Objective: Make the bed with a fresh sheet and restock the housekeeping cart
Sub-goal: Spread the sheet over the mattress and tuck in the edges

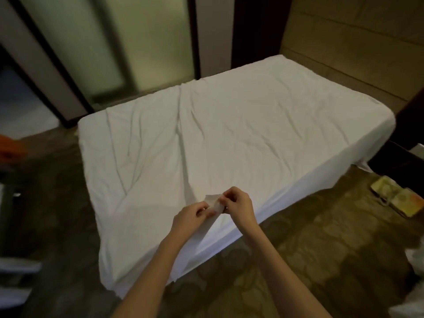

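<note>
Both hands [214, 208] pinch sheet [213, 204] fold — near bed [229, 125] edge

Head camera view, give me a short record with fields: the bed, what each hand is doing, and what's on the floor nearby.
bed: covered by a white sheet, wrinkled, draping over the near edge
left hand: left hand pinches a small fold of white fabric over the near part of the bed
right hand: right hand pinches the same fold from the other side
hands: close together, fingers curled on the fabric
floor: patterned carpet; yellowish flat items lie to the right of the bed, what they are cannot be told
background: frosted glass panels beyond the bed
</note>
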Demonstrator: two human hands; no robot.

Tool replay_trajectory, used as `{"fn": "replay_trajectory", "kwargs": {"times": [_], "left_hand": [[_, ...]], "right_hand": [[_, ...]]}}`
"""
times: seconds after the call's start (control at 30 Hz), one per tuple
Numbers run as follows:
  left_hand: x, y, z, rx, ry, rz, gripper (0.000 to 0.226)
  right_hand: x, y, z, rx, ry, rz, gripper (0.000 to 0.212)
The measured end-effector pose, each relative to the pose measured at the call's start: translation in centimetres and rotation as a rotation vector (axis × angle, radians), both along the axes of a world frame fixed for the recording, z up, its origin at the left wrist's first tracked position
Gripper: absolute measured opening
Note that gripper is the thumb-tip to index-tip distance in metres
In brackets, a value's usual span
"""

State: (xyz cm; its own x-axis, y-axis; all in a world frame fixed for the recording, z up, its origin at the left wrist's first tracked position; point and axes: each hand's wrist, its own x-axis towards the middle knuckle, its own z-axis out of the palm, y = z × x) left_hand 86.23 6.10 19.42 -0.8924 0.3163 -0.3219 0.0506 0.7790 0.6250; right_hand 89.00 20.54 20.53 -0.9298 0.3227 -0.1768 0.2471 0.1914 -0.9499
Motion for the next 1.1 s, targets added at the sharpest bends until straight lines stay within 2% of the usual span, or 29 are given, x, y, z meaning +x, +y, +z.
{"fn": "replay_trajectory", "kwargs": {"times": [0.13, 0.3, 0.4, 0.53, 0.67, 0.77, 0.83, 0.93, 1.03, 1.1], "left_hand": [[0.9, -0.2, 0.3, -0.112, 0.151, 0.115, 0.021], [4.9, 2.3, 2.0, -0.117, 0.357, 0.306, 0.023], [7.8, 6.1, 4.0, -0.019, 0.461, 0.43, 0.029], [7.4, 15.4, 9.2, 0.105, 0.681, 0.49, 0.028], [7.0, 23.2, 11.1, 0.156, 0.62, 0.512, 0.027], [7.2, 27.3, 11.6, 0.33, 0.518, 0.529, 0.022], [6.9, 30.6, 12.8, 0.439, 0.38, 0.438, 0.025], [5.8, 35.4, 14.1, 0.6, 0.215, 0.287, 0.014], [4.3, 39.6, 15.0, 0.75, 0.056, 0.165, 0.012], [2.4, 42.3, 15.1, 0.807, -0.019, 0.111, 0.02]], "right_hand": [[-1.2, 0.5, 0.3, -0.056, 0.035, 0.137, 0.013], [-0.3, 2.7, 1.1, -0.127, 0.095, 0.334, 0.018], [0.9, 5.7, 3.3, -0.171, 0.15, 0.389, 0.023], [-0.3, 14.6, 9.2, -0.181, 0.288, 0.33, 0.024], [0.2, 23.4, 11.9, -0.091, 0.273, 0.418, 0.016], [0.9, 27.8, 11.2, -0.02, 0.242, 0.389, 0.014], [0.5, 31.1, 11.4, -0.05, 0.253, 0.296, 0.013], [-0.6, 36.4, 12.7, -0.112, 0.279, 0.15, 0.01], [-1.5, 40.8, 13.7, -0.123, 0.275, 0.096, 0.009], [-2.0, 43.3, 14.1, -0.123, 0.269, 0.083, 0.01]]}}
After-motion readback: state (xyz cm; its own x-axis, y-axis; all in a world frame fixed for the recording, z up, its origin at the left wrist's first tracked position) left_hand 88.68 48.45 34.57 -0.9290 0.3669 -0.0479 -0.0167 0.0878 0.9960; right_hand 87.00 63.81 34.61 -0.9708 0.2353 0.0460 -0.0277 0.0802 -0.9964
